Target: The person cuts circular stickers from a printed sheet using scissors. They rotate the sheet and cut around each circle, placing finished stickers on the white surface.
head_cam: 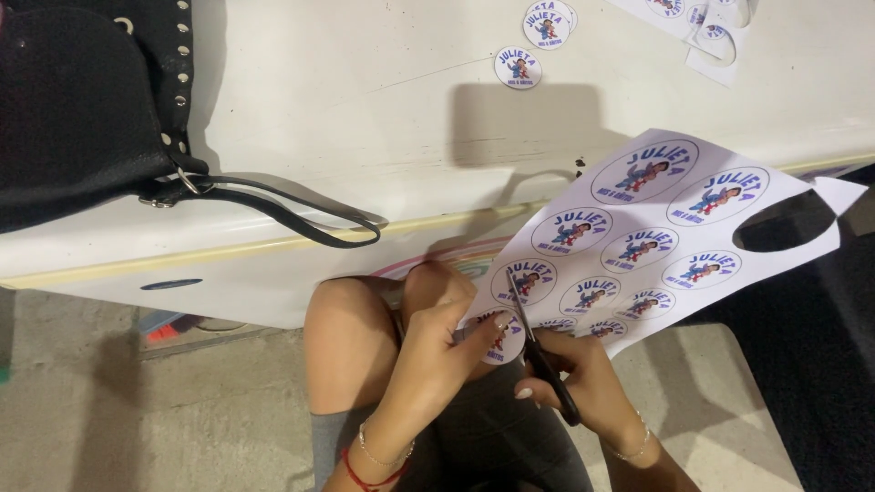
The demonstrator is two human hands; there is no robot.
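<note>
A white paper sheet (pixel 665 237) printed with several round picture stickers juts out over my lap and the edge of the white surface. My left hand (pixel 437 351) pinches its lower left corner, at a round sticker (pixel 499 339). My right hand (pixel 583 387) grips black-handled scissors (pixel 538 351); their blades point up into the sheet beside my left thumb. One oval hole (pixel 784 221) is cut out near the sheet's right end.
A black studded bag (pixel 77 100) with a strap (pixel 292 214) lies on the white surface (pixel 365 109) at left. Cut round stickers (pixel 518 67) and paper offcuts (pixel 711 36) lie at the top right. My knee (pixel 351 337) is under the hands; concrete floor below.
</note>
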